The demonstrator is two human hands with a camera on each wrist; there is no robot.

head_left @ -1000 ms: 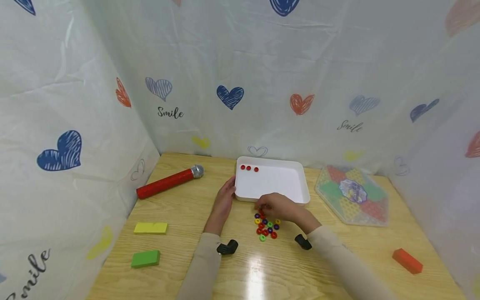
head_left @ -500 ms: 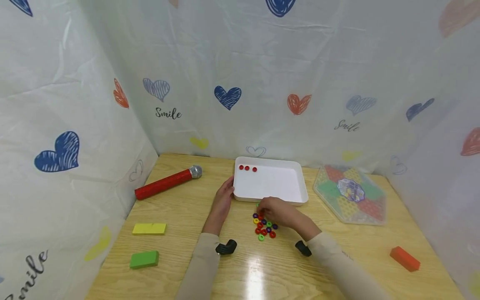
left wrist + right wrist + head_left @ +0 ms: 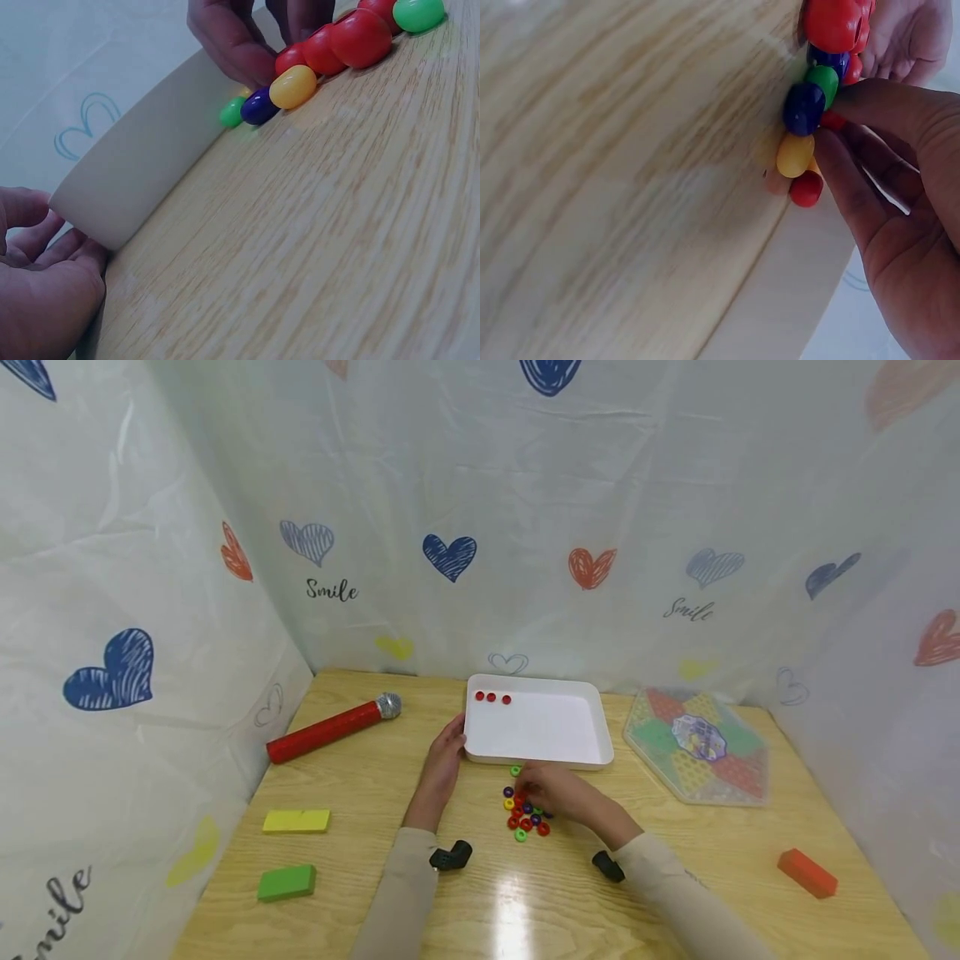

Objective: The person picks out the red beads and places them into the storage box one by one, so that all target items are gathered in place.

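My left hand holds the white tray at its near left corner. In the left wrist view the thumb touches the tray wall at its rim and the other fingers sit lower. Several red beads lie in a row in the tray's far left. Just in front of the tray, my right hand reaches into a loose pile of red, yellow, green and purple beads. The right wrist view shows its thumb and forefinger pinching a red bead, mostly hidden, beside purple and yellow beads.
A red toy microphone lies at the back left. Yellow and green blocks are nearer on the left, a red block on the right. A hexagonal clear game case lies right of the tray. Patterned curtain encloses the table.
The right hand has moved slightly toward me, deeper over the bead pile, uncovering a green bead beside the tray. The left hand stays at the tray; the head view has shifted a little.
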